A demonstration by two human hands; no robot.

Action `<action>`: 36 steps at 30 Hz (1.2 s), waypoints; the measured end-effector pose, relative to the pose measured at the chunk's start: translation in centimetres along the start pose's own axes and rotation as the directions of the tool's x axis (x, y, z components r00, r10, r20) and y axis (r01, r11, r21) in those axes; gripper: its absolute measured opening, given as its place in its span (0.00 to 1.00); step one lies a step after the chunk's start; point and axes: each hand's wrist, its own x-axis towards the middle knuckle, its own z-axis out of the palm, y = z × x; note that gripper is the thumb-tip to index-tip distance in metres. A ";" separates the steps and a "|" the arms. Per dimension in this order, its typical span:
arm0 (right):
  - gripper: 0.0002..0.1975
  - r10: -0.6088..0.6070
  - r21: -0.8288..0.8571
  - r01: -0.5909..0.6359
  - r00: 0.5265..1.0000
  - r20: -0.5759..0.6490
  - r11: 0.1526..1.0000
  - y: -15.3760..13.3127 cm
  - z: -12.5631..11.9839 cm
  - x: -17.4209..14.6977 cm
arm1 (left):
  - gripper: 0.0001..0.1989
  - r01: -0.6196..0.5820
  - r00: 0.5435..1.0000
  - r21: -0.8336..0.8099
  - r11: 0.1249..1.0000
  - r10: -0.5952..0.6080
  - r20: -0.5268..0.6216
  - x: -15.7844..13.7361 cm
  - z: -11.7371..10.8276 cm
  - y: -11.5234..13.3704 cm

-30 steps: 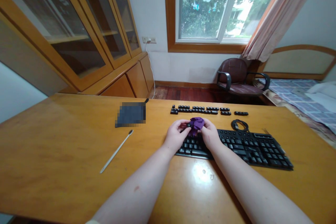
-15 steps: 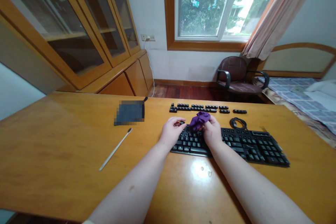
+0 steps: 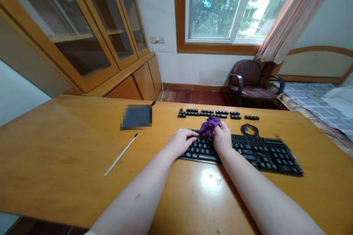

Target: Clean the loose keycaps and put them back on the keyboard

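Note:
A black keyboard (image 3: 256, 154) lies across the desk, and many of its keys are in place. My left hand (image 3: 182, 140) rests over its upper left end, fingers stretched out and touching the keys; whether a small keycap lies beneath the fingertips is hidden. Bunched in my right hand (image 3: 223, 137) is a purple cloth (image 3: 209, 125), held just above the upper rows of the keyboard. Beyond both hands, loose black keycaps (image 3: 207, 114) stand in rows and small groups on the desk.
A coiled black cable (image 3: 249, 130) lies behind the keyboard. To the left are a long white-handled brush (image 3: 121, 155) and a dark, blurred-out flat item (image 3: 136, 117). Past the wooden desk (image 3: 55, 154) stand an armchair (image 3: 245, 77), a bed and a glass-fronted cabinet.
My left hand, which pinched a small dark keycap above the keyboard, has come down onto the keys with its fingers straighter. My right hand still holds the purple cloth in about the same place.

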 end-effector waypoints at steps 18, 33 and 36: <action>0.12 0.015 -0.014 -0.015 1.000 -0.003 1.000 0.0 0.2 0.1 | 0.10 0.008 0.997 0.136 0.991 -0.019 0.073 0.3 0.5 -0.5; 0.11 0.014 -0.044 -0.014 1.000 0.013 0.999 0.0 0.2 0.1 | 0.04 -0.012 1.000 0.310 0.951 0.009 0.009 -0.5 -0.3 1.6; 0.12 0.015 -0.038 -0.014 1.000 0.021 0.999 0.1 0.2 0.2 | 0.07 -0.018 1.000 0.372 0.928 0.016 0.007 -0.8 -0.4 2.2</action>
